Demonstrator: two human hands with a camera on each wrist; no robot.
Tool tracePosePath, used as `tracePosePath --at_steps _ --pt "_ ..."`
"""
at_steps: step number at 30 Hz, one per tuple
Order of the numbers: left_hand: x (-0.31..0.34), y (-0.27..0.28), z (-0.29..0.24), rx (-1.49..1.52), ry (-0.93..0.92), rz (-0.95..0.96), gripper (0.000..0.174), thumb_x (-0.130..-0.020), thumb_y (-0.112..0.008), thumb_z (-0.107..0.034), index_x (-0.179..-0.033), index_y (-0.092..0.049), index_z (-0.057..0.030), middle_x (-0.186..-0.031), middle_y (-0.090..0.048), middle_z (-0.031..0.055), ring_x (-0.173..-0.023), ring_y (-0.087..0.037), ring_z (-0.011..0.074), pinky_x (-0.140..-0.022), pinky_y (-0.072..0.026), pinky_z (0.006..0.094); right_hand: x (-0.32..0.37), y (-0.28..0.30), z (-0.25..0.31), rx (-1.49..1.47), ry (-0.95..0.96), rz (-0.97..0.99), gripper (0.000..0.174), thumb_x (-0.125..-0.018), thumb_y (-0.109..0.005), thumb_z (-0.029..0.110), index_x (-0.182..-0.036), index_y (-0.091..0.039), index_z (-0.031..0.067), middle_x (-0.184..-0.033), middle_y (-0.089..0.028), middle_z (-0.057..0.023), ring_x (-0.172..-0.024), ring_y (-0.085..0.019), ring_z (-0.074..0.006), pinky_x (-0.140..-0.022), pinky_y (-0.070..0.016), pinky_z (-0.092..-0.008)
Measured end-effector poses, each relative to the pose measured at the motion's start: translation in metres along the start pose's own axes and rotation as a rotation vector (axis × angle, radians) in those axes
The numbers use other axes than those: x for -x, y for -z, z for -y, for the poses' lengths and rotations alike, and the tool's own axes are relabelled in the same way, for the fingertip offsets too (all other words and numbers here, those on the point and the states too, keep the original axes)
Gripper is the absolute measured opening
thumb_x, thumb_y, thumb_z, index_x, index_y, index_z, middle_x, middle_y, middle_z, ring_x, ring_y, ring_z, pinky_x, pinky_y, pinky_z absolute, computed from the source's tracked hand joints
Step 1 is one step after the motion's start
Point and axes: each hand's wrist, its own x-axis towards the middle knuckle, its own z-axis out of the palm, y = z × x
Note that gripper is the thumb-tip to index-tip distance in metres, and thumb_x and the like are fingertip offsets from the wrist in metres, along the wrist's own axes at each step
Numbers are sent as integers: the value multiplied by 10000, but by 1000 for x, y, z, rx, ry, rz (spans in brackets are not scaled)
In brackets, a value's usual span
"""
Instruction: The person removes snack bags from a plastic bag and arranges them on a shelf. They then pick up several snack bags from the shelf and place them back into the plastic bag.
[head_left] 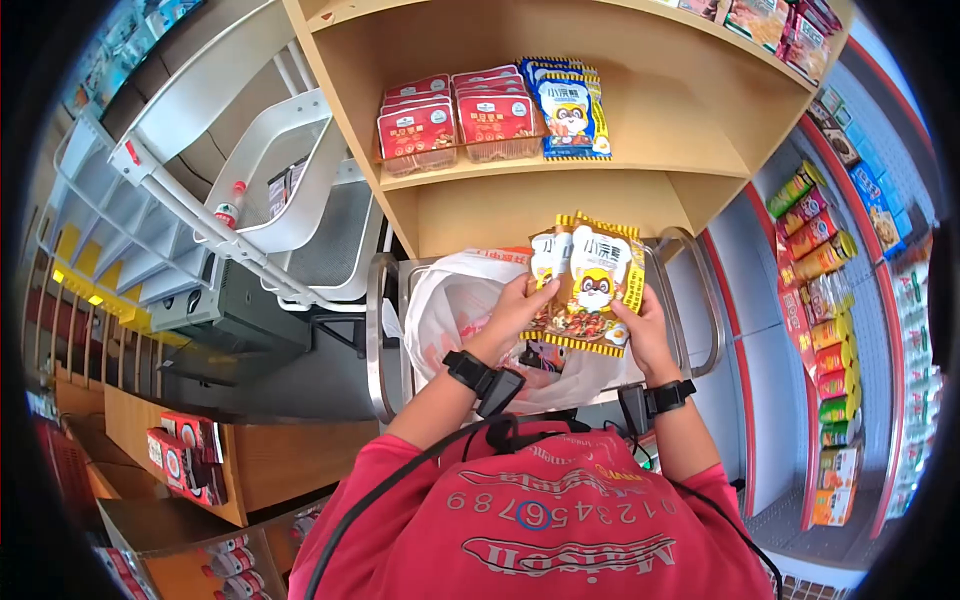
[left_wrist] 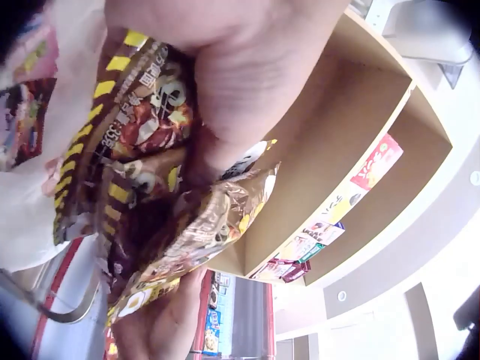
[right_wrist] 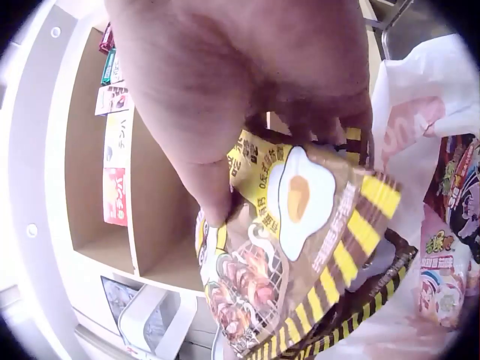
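Note:
Both hands hold brown-and-yellow snack packets (head_left: 597, 285) above an open white plastic bag (head_left: 450, 300). The left hand (head_left: 518, 312) grips the packets at their left side, with its thumb on the front of one. At the right edge, the right hand (head_left: 648, 325) pinches the front packet, thumb over its face. In the left wrist view the left hand (left_wrist: 247, 67) has its fingers among several packets (left_wrist: 202, 232). In the right wrist view the right hand (right_wrist: 247, 90) lies over a packet (right_wrist: 300, 202) printed with a fried egg; its fingertips are partly hidden.
The bag stands on a metal-railed cart (head_left: 383, 340). Behind it is a wooden shelf (head_left: 660, 170) with red packs (head_left: 500, 120) and blue packets (head_left: 572, 115). A white tray trolley (head_left: 290, 235) stands left, hanging snacks (head_left: 835, 370) right. Other packets (right_wrist: 442, 262) lie in the bag.

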Motion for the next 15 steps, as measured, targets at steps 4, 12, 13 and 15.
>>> tracePosePath --at_steps 4,12,13,15 --pt "-19 -23 -1 55 -105 -16 357 -861 -612 -244 -1092 -521 12 -1011 -604 61 -900 -562 97 -791 -450 243 -8 6 15 -30 79 -79 509 -817 -585 1 -1279 -372 14 -1165 -541 -78 -1044 -535 -151 -924 -419 -290" --pt "-56 -52 9 69 -97 -26 336 -899 -528 -129 -1195 -451 10 -1115 -571 86 -985 -554 122 -844 -449 272 -43 39 12 47 -61 -4 540 -839 -603 79 -1309 -338 39 -1158 -535 -61 -1026 -524 -122 -884 -427 -274" --pt "-63 -56 11 52 -108 -39 335 -903 -514 -117 -1204 -443 12 -1125 -566 90 -998 -549 128 -849 -447 273 -47 39 15 44 -42 0 554 -833 -610 81 -1310 -331 40 -1163 -528 -63 -1030 -518 -127 -890 -423 -279" --pt "-75 -66 8 43 -163 -10 375 -910 -466 -76 -1264 -374 11 -1175 -531 105 -1052 -526 155 -883 -430 278 -57 39 23 36 -3 4 581 -822 -625 85 -1312 -316 43 -1171 -515 -68 -1039 -508 -136 -902 -415 -288"
